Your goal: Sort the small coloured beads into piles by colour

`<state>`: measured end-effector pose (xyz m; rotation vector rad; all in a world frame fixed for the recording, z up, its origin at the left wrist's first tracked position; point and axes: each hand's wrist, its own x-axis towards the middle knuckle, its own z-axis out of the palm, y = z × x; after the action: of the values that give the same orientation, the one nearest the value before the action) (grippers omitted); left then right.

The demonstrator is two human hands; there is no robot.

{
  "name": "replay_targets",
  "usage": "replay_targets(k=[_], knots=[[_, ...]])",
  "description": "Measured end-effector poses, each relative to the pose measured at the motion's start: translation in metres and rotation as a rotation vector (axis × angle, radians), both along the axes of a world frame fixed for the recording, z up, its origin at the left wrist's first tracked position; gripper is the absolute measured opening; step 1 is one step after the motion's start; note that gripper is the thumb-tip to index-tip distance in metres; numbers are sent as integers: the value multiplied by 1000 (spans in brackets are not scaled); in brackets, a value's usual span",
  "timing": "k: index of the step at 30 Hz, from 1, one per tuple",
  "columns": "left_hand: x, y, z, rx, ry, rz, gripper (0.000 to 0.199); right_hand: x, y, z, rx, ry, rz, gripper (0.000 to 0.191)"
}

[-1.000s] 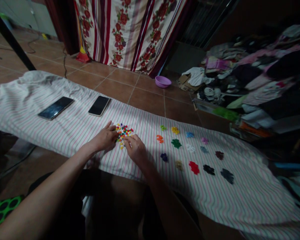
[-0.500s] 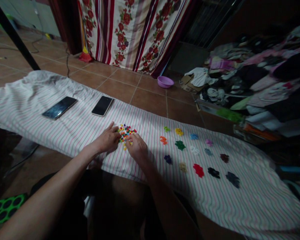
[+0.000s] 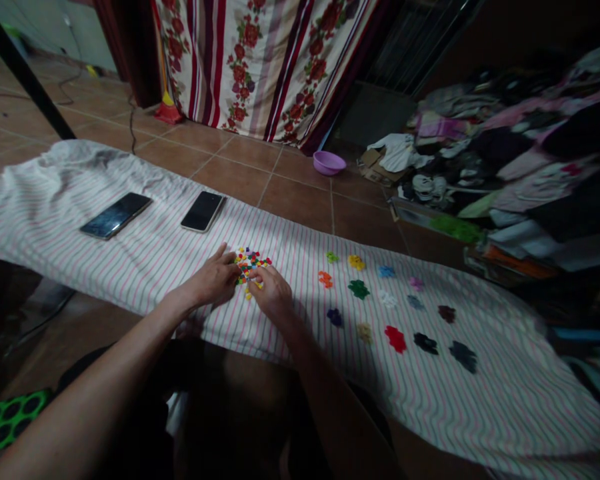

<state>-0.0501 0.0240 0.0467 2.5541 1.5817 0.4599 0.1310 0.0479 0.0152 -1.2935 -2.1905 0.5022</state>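
Observation:
A loose pile of small multicoloured pieces (image 3: 254, 257), too small to make out in detail, lies on a striped cloth (image 3: 285, 233). At the pile's left edge rests my left hand (image 3: 216, 277), one finger stuck out and the others bent together at the pieces. My right hand (image 3: 273, 291) reaches in from the right, thumb and finger pinched close to the left fingertips. Whatever either hand pinches is hidden or too small to name. To the right, similar pieces lie in single-colour heaps, among them a dark green heap (image 3: 359, 289) and a red heap (image 3: 395, 339).
Two phones, a larger phone (image 3: 116, 215) and a smaller phone (image 3: 203, 211), lie left of the pile. Beyond the cloth, a purple basin (image 3: 329, 163) stands on the tiled floor. Clothes (image 3: 445, 127) are heaped at the right, and a floral curtain (image 3: 265, 67) hangs behind.
The right hand has shifted very slightly left at the pile. The whole view has moved a little; the heaps and phones keep their places on the cloth.

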Motion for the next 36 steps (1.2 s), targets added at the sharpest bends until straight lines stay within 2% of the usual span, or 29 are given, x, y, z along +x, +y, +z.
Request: replay_targets(k=[10,17,23,36], knots=[[-1,1,-1,-20,-8,13,20,3,10,-2,-91,84,-4,13],[1,0,5,-10,38,14,20,3,12,-4,-23,51,2,19],[1,0,6,-10,69,21,22,3,11,-5,2,35,42,14],[1,2,-4,10,-1,-24,25,-1,3,2,-63,33,61,10]])
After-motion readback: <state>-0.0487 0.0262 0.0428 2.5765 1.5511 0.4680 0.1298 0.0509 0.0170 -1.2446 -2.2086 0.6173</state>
